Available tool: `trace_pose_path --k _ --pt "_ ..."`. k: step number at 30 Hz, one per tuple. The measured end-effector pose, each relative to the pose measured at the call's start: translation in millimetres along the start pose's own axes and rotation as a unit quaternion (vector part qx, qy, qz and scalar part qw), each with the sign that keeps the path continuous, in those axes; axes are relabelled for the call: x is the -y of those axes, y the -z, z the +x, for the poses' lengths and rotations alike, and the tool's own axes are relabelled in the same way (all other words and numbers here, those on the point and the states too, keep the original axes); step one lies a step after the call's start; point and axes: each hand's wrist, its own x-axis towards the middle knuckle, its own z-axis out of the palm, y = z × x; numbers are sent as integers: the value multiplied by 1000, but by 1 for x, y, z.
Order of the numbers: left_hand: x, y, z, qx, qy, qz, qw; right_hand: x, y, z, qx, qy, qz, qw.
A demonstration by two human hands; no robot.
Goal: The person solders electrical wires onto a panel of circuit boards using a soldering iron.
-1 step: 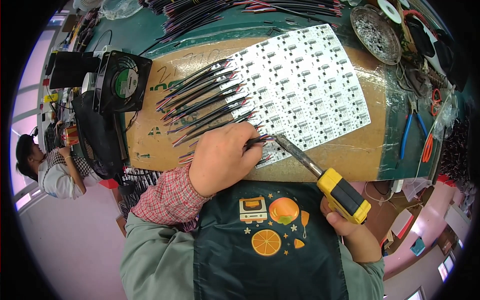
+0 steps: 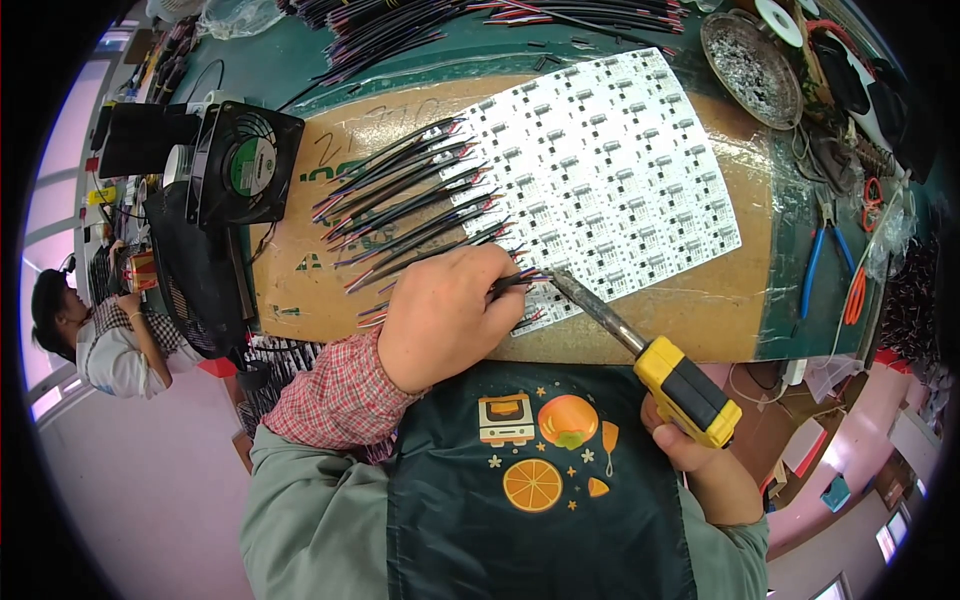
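A white circuit board panel with rows of small dark parts lies tilted on a brown board. Black cables with red and blue wire ends fan out from its left edge. My left hand is closed on a cable, pinching it with its wire ends at the panel's lower left edge. In my right hand is a yellow and black soldering iron. Its metal tip meets the panel right by those wire ends; whether it touches them is too small to tell.
Left of the panel stands a black fan. Bundles of cables lie along the back. A round metal dish with silvery bits sits back right, and blue-handled pliers lie nearer. Another person sits far left.
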Motion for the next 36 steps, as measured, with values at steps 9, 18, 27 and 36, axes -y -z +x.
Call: trace_pose_path --k 9,18,27,36 --pt "5 0 0 12 -27 -8 1000 -2 -1 -1 -3 -3 -16 1000" --pt "4 0 0 15 -23 -4 1000 1 1 -1 -4 -11 8 1000" --pt "-1 11 -1 47 -1 -84 995 2 3 0 -6 11 21 1000" --pt "5 22 -5 -81 -161 -44 983 3 4 -1 -7 30 -14 999"
